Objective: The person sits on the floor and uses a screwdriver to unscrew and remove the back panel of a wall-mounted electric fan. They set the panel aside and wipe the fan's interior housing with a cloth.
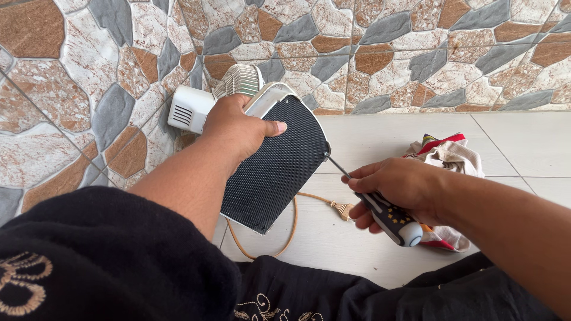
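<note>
My left hand (238, 128) grips the top edge of a small white fan's base (276, 166), which is tipped up so its black textured underside faces me. The fan's motor housing and grille (196, 104) lie behind it on the floor. My right hand (395, 187) is closed around a screwdriver (386, 217) with a black handle and a pale blue end cap. The thin metal shaft (338, 166) points up-left, and its tip meets the right edge of the black underside.
A beige power cord (291, 229) with a plug (343, 209) loops on the white tiled floor below the base. A crumpled cloth of several colours (449, 153) lies behind my right hand. A stone-patterned wall rises behind. My dark embroidered clothing fills the foreground.
</note>
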